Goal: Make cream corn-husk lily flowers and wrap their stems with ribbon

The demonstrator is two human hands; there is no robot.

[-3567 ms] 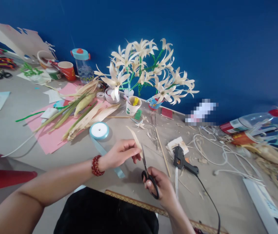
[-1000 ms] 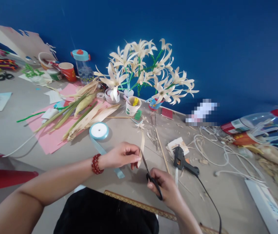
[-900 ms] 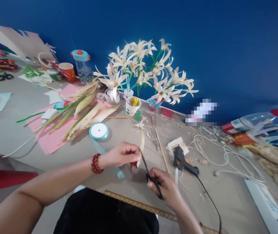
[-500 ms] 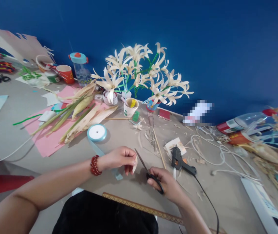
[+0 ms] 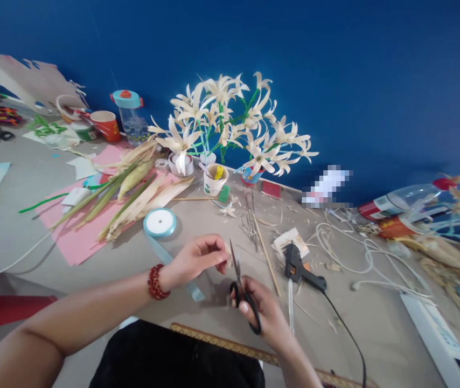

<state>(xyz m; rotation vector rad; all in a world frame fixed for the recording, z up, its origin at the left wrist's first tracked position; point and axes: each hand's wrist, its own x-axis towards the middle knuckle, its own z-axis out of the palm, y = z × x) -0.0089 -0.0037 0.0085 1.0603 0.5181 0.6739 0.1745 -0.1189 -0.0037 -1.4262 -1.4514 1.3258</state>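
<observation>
My left hand (image 5: 198, 256), with a red bead bracelet at the wrist, pinches a small pale piece of corn husk (image 5: 227, 257) just above the table. My right hand (image 5: 263, 311) grips black-handled scissors (image 5: 241, 284), their blades pointing up and touching the husk piece by my left fingertips. Most of the husk piece is hidden behind my fingers. Both hands hover over the grey table (image 5: 7, 231), close to its near edge.
A black glue gun (image 5: 300, 269) with its cord lies right of my hands. A light blue ribbon roll (image 5: 159, 222) trails under my left wrist. Corn husks (image 5: 133, 194) lie on pink paper, husk flowers (image 5: 230, 121) stand behind, white cords (image 5: 355, 253) lie at right.
The long husk strip held upright a second ago is gone from my left hand, leaving a short piece. The scissors swung upright and closer to my left fingers.
</observation>
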